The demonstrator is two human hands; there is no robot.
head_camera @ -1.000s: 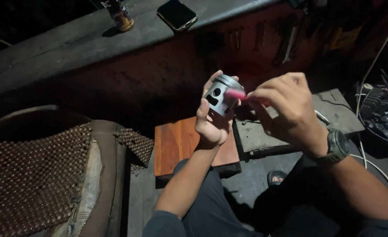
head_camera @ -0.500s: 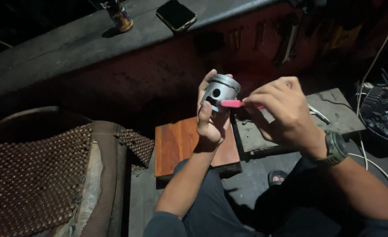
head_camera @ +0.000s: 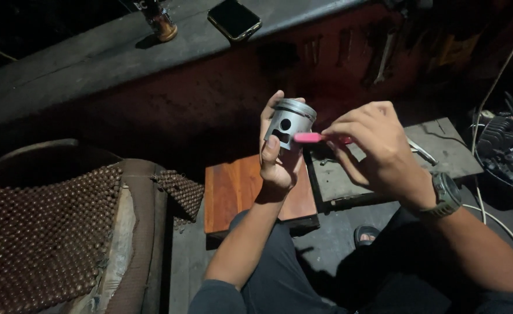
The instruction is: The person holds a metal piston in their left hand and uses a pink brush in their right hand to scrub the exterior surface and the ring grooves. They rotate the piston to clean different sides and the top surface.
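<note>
**Piston in one hand, pink tool in the other**

So the left hand [head_camera: 278,166] has a closed grip on a grey metal piston [head_camera: 289,123], holding it up with the crown tilted up and to the right, thumb pressed on the skirt under the pin hole. The right hand [head_camera: 375,148] pinches a slim pink tool [head_camera: 310,137], and its tip touches the piston's skirt just right of the pin hole. There's a watch [head_camera: 446,195] on the right wrist. Below the piston sits a reddish wooden block [head_camera: 233,189], with a grey slab [head_camera: 442,148] to the piston's right. Up and left of the piston, a phone [head_camera: 234,18] and a small bottle [head_camera: 160,22] rest on a concrete ledge [head_camera: 94,58].
</note>
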